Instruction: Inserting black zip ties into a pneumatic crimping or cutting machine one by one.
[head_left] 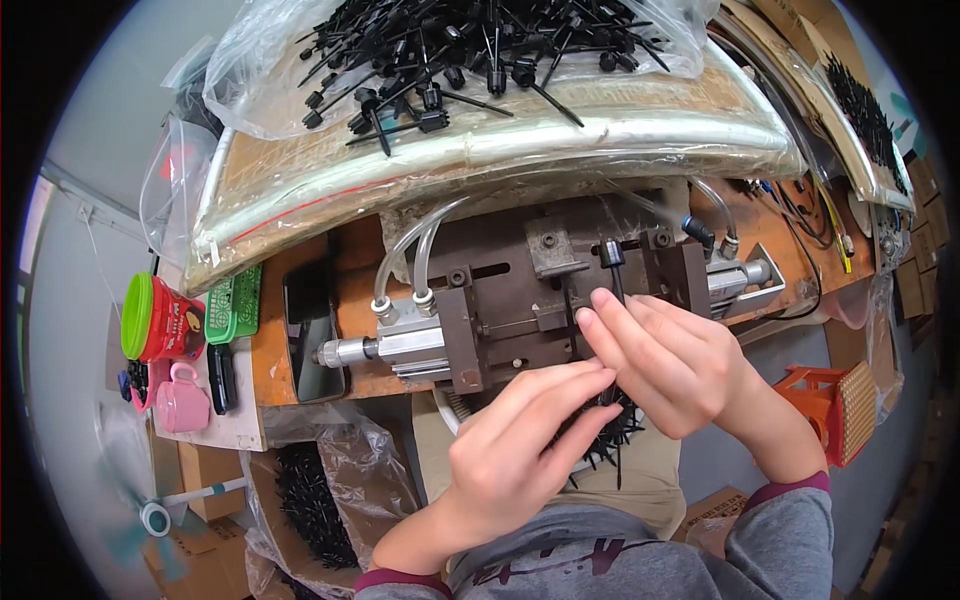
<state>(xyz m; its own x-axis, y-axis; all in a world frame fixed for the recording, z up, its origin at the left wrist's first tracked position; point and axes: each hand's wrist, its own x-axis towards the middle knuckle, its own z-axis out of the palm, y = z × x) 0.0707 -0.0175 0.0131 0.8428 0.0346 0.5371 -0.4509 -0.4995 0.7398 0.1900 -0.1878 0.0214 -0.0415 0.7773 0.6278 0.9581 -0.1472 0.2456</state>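
My right hand (672,365) is closed over a thin black rod with a thicker cylindrical head (611,252). The head sticks up past my fingertips, over the clamping fixture; the rod's lower part is hidden behind the fingers. My left hand (525,435) meets it from the lower left, its fingers bent and its thumb close to them in a pinch. What lies in that pinch is mostly covered. Both hands are at the near edge of the dark metal fixture (520,235). Below them, more black rods (618,440) lie in my lap.
Pneumatic cylinders flank the fixture, left (412,345) and right (735,280), with clear hoses. Behind it, a plastic-covered tray (500,140) bears a heap of black parts (430,70). A phone (308,320), a pink mug (183,402) and a parts-filled lined box (315,500) are leftward.
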